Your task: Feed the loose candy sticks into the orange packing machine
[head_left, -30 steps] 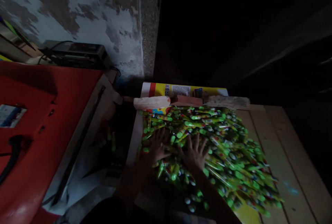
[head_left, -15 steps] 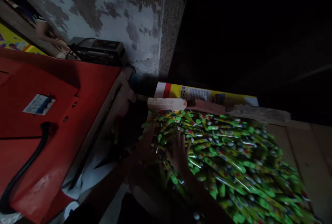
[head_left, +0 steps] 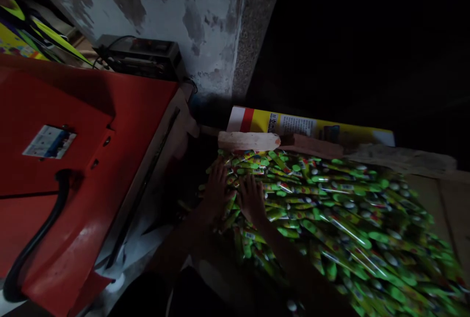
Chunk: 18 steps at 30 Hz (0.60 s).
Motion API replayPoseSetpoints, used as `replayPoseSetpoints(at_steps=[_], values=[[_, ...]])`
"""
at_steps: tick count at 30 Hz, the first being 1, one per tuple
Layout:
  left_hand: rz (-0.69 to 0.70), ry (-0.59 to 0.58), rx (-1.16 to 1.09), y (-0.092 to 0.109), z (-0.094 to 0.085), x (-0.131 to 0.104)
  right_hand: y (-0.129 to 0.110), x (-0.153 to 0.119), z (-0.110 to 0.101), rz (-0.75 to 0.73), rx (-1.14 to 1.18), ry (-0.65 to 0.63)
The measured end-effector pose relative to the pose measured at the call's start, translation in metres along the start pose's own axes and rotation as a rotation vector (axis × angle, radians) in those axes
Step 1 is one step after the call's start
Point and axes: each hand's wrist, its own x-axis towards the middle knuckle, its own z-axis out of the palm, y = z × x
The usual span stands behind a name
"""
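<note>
A big heap of slim, yellow-green printed tubes with bright green caps (head_left: 338, 219) covers the table in front of me. My left hand (head_left: 216, 191) lies on the heap's left edge, fingers stretched forward and somewhat apart. Just to its right, my right hand (head_left: 251, 200) rests palm down on the tubes with its fingers spread. Both hands touch the tubes, and neither has a tube visibly gripped. What lies under the palms is hidden, and the light is dim.
Wooden blocks (head_left: 249, 141) line the heap's far edge, with a yellow printed carton (head_left: 253, 119) behind. At left stands a red machine (head_left: 84, 92) with a black hose (head_left: 60, 209). A dark electrical box (head_left: 143, 57) sits by the peeling wall (head_left: 205, 23). Another person's clothing shows far left.
My left hand has moved forward to the heap's left edge, and my right hand has shifted slightly forward. The view has turned a little. The other person at far left has moved.
</note>
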Motion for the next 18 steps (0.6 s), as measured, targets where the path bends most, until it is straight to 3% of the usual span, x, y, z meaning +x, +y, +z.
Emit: replayPoseSetpoints(at_steps=[3,6,8,10,15,18], values=[[-0.052,0.052,-0.009,-0.009,-0.007,0.003,0.005,0.03,-0.003,-0.058,0.053,0.02],[-0.152,0.137,-0.05,-0.011,-0.011,0.008,0.018,0.074,-0.005,-0.031,0.054,0.046],[-0.2,0.179,-0.057,-0.008,-0.011,0.009,0.021,0.088,-0.002,-0.001,0.036,0.043],[-0.177,0.177,-0.035,-0.002,-0.007,0.006,0.013,0.084,0.004,-0.006,0.027,0.018],[-0.118,0.098,0.028,0.018,0.011,-0.021,-0.017,0.037,0.01,-0.074,0.054,-0.086],[-0.115,0.106,0.059,0.016,0.017,-0.032,0.004,0.019,-0.003,-0.038,0.029,-0.007]])
